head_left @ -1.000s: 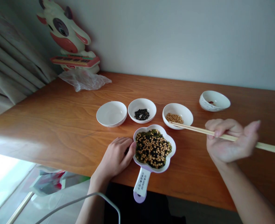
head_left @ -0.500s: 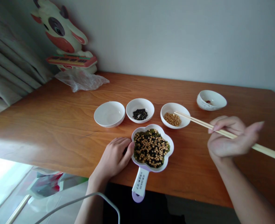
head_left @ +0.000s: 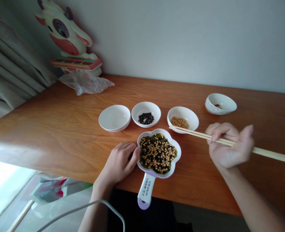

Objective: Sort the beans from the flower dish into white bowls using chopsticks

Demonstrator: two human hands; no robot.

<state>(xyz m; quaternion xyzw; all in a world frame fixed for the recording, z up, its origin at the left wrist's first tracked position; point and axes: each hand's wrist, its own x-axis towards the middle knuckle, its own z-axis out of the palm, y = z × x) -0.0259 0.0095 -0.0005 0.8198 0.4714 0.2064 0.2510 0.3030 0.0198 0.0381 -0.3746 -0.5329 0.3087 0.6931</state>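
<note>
A pair of wooden chopsticks [head_left: 193, 132] is held in my right hand [head_left: 229, 143], palm turned up. Their tips lie at the front left rim of the white bowl of yellow soybeans [head_left: 180, 122], with nothing visible between them. My left hand [head_left: 120, 162] rests on the table with its thumb against the left rim of a flower-shaped scoop [head_left: 177, 157], fingers curled beside it. Mixed beans [head_left: 158, 153], yellow, black and green, fill the scoop. Behind it stand a bowl of black beans [head_left: 146, 118] and an empty white bowl [head_left: 114, 118].
Another white bowl [head_left: 221, 104] with a few small reddish things stands at the back right. A cow-shaped toy keyboard [head_left: 76, 62] and a crumpled plastic bag [head_left: 86, 83] are at the back left. A grey cable [head_left: 84, 205] crosses in front of my left forearm.
My right hand has moved left, bringing the chopstick tips from inside the soybean bowl to its front left rim. My left hand stays beside the scoop.
</note>
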